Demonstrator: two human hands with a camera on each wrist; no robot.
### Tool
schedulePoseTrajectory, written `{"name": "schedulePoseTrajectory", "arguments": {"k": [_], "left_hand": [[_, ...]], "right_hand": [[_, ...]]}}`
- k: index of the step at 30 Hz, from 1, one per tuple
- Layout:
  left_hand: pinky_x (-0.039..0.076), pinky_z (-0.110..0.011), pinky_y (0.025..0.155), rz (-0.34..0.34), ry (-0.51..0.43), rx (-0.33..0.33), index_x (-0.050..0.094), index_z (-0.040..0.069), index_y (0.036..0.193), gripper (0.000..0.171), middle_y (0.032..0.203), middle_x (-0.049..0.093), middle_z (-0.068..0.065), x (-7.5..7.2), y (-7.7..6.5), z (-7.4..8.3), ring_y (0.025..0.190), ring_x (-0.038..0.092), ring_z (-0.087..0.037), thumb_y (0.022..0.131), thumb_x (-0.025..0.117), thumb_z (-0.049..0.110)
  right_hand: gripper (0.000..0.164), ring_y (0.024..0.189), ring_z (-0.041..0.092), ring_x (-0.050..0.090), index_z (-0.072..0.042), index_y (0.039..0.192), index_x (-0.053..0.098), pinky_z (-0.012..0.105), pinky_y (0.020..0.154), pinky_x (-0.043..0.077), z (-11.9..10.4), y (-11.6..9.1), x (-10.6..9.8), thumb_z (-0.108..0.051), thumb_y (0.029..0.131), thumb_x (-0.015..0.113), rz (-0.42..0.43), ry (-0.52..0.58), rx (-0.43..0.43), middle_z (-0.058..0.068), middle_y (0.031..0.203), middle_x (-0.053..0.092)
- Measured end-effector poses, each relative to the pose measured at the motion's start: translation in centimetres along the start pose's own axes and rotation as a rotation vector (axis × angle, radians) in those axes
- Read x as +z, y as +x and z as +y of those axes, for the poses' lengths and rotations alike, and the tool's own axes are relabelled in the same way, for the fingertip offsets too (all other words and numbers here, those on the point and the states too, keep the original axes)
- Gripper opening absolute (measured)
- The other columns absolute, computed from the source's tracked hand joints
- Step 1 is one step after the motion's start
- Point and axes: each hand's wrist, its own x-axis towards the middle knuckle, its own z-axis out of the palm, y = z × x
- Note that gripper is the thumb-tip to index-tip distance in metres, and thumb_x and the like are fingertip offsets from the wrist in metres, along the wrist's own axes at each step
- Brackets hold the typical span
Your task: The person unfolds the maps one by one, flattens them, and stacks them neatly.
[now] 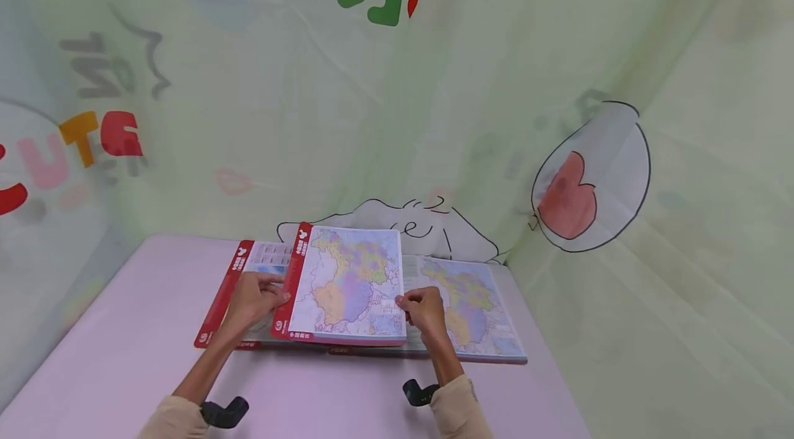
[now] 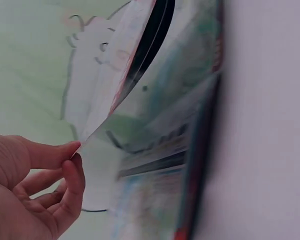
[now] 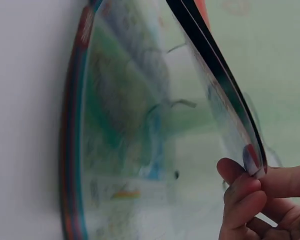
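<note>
A map sheet with a red left border and a coloured map is held up between both hands, tilted above other sheets. My left hand pinches its left edge between thumb and fingertips. On the opposite edge, the thumb and fingers of my right hand pinch it. From the side, in the right wrist view, the held sheet looks thin, glossy and slightly bowed. Beneath it lie two more map sheets or stacks: a left one with a red border, and a right one with a similar coloured map.
The sheets lie on a pale pink-white table. A light green curtain with printed letters and cartoon drawings hangs behind the table and along its sides. Black wrist cameras sit at both sleeves.
</note>
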Motion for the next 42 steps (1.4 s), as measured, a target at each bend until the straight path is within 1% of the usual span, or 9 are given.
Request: {"name": "schedulePoseTrajectory", "arguments": {"k": [6,10,13,19,22,26,31,38,42], "left_hand": [[0.061,-0.034,0.071,0.023,0.036,-0.045,0.075,-0.007,0.127,0.040,0.096,0.081,-0.019,3.0,0.9,-2.3,0.083,0.076,-0.026,0.093,0.084,0.013],[0.057,-0.030,0.068,0.011,0.049,-0.052,0.075,-0.007,0.125,0.038,0.087,0.079,-0.013,4.1,1.1,-3.2,0.079,0.073,-0.021,0.092,0.085,0.010],[0.057,-0.031,0.068,0.012,0.049,-0.030,0.074,-0.009,0.124,0.038,0.085,0.079,-0.012,4.6,1.2,-3.5,0.076,0.073,-0.020,0.092,0.084,0.009],[0.064,-0.041,0.076,0.050,0.083,0.007,0.073,-0.011,0.124,0.038,0.094,0.080,-0.019,5.4,1.4,-3.5,0.083,0.078,-0.029,0.093,0.084,0.009],[0.065,-0.043,0.077,0.070,0.090,0.012,0.073,-0.011,0.124,0.038,0.100,0.080,-0.024,5.8,1.6,-3.3,0.088,0.079,-0.034,0.093,0.084,0.009],[0.064,-0.044,0.075,0.121,0.095,0.037,0.074,-0.012,0.123,0.038,0.100,0.080,-0.026,6.5,1.9,-3.2,0.087,0.078,-0.037,0.093,0.084,0.007],[0.064,-0.046,0.076,0.161,0.105,0.039,0.075,-0.011,0.123,0.037,0.098,0.080,-0.025,7.1,2.2,-3.5,0.085,0.079,-0.036,0.092,0.084,0.006],[0.062,-0.044,0.073,0.148,0.104,0.037,0.074,-0.010,0.124,0.035,0.100,0.080,-0.026,7.5,2.3,-3.7,0.087,0.079,-0.038,0.093,0.083,0.005],[0.056,-0.037,0.070,0.145,0.104,0.036,0.075,-0.009,0.121,0.033,0.098,0.081,-0.026,7.6,2.4,-3.4,0.084,0.079,-0.036,0.092,0.083,0.003]], "right_hand": [[0.015,0.066,0.018,0.054,0.003,0.088,0.079,0.028,0.059,0.045,1.7,0.9,0.4,-0.008,0.098,0.079,0.040,-0.096,0.046,0.008,0.080,0.068],[0.013,0.072,0.022,0.061,0.001,0.086,0.080,0.029,0.058,0.045,2.7,1.3,0.5,-0.009,0.094,0.083,0.062,-0.185,0.079,0.015,0.095,0.077],[0.013,0.076,0.024,0.064,0.001,0.086,0.081,0.030,0.061,0.047,3.7,2.0,0.8,-0.010,0.092,0.085,0.088,-0.236,0.088,0.018,0.101,0.079],[0.015,0.070,0.026,0.069,0.000,0.083,0.081,0.035,0.060,0.051,5.8,3.6,1.7,-0.012,0.089,0.087,0.162,-0.305,0.028,0.017,0.090,0.080],[0.013,0.068,0.030,0.070,0.001,0.083,0.081,0.043,0.062,0.056,6.3,3.9,2.2,-0.009,0.085,0.089,0.235,-0.307,-0.007,0.017,0.085,0.080],[0.013,0.071,0.034,0.073,0.002,0.091,0.083,0.053,0.069,0.060,6.1,3.5,2.8,-0.005,0.082,0.090,0.316,-0.294,-0.023,0.018,0.083,0.079],[0.016,0.073,0.033,0.073,0.001,0.093,0.084,0.053,0.073,0.056,5.4,3.0,3.1,-0.002,0.080,0.090,0.375,-0.282,0.018,0.016,0.083,0.079],[0.017,0.067,0.027,0.071,-0.003,0.093,0.086,0.049,0.071,0.054,5.4,3.0,2.8,0.001,0.077,0.089,0.410,-0.232,0.040,0.015,0.080,0.079],[0.017,0.069,0.028,0.071,-0.004,0.093,0.086,0.050,0.073,0.052,5.4,3.0,2.2,0.000,0.077,0.089,0.419,-0.227,0.048,0.014,0.079,0.079]]}}
